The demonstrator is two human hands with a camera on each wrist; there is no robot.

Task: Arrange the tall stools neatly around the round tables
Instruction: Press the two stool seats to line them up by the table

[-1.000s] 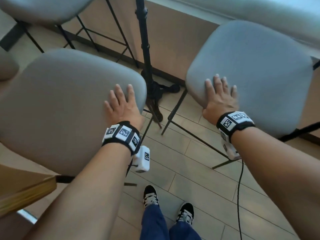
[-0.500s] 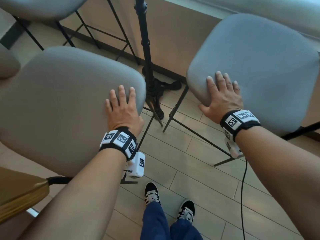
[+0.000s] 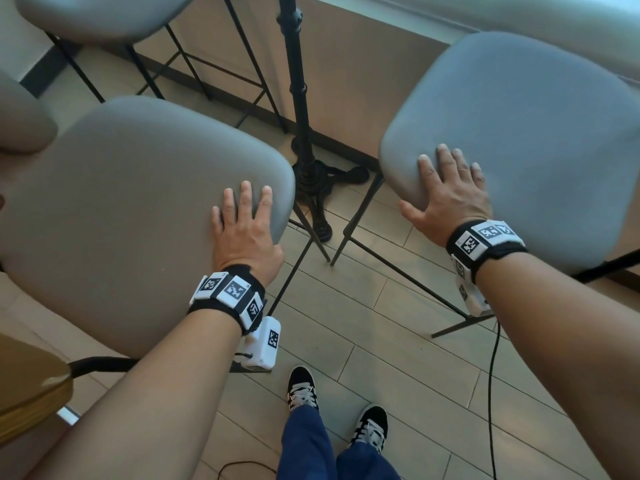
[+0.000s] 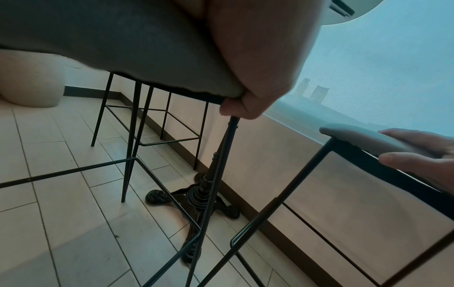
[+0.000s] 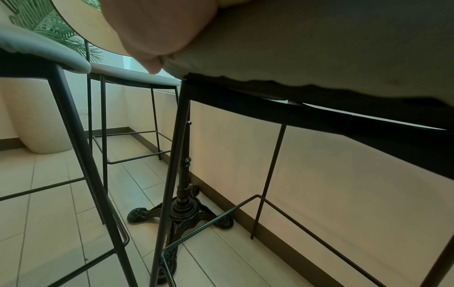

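Grey stool seats [image 3: 145, 216] under each hand, no legible writing.

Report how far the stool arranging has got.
Done: a third stool stands beyond the table pedestal.
In hand: left hand grips the left stool seat corner, thumb under the rim; right hand grips the right stool likewise.
Left: set both evenly around the pedestal; their final spots can't be judged.
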